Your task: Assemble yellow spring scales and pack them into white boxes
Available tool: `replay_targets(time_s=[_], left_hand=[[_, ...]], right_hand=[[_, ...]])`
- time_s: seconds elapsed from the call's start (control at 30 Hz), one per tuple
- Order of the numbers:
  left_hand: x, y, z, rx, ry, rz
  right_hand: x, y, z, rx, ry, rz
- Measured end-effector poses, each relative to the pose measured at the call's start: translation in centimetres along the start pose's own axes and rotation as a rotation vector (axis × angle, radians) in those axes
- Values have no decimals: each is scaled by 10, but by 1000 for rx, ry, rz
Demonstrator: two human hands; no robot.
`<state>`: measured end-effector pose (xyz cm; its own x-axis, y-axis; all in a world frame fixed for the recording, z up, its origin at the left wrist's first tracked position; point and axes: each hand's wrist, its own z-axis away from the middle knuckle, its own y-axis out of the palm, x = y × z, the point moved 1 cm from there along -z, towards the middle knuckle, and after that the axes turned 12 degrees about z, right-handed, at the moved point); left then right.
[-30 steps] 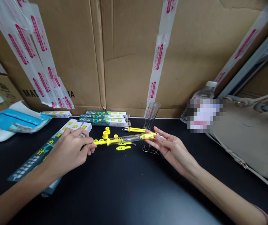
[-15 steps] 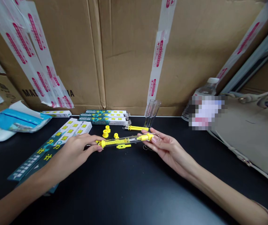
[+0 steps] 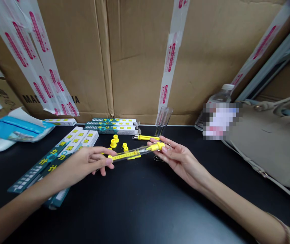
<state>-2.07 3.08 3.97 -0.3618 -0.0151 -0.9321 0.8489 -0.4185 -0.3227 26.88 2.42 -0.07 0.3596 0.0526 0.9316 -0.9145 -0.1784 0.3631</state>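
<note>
1. Centre, slightly toward six o'clock: a clear tube (image 3: 141, 150) with a yellow scale (image 3: 124, 156) inside, held above the black desk (image 3: 145, 203), its right end tilted up.
2. At eight o'clock, my left hand (image 3: 90, 161) has its grip closed lightly on the tube's left end, thumb nearest me.
3. At four o'clock, my right hand (image 3: 181, 154) pinches the yellow end piece (image 3: 157, 146), beside a wire loop (image 3: 168, 145).
4. From my remote post, I judge the step in hand to be lining up or fitting these ends; I cannot tell whether they are fully seated.
5. I judge the next move calls for steady, straight alignment, clear of the loose yellow caps (image 3: 113, 143) at eight o'clock.
</note>
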Motion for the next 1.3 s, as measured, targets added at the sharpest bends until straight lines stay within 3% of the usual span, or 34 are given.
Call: replay_targets(time_s=[0.27, 0.47, 0.97, 1.07, 1.3], left_hand=[[8, 10, 5, 85, -91, 50], [13, 10, 3, 42, -94, 141], [7, 23, 6, 72, -140, 132], [2, 25, 11, 88, -124, 139], [4, 35, 14, 159, -215, 326]], right_hand=[[3, -1, 0, -20, -7, -4], [3, 0, 1, 37, -1, 33], [0, 2, 3, -112, -80, 435], [-4, 3, 3, -127, -51, 404], [-11, 15, 8, 12, 138, 98]])
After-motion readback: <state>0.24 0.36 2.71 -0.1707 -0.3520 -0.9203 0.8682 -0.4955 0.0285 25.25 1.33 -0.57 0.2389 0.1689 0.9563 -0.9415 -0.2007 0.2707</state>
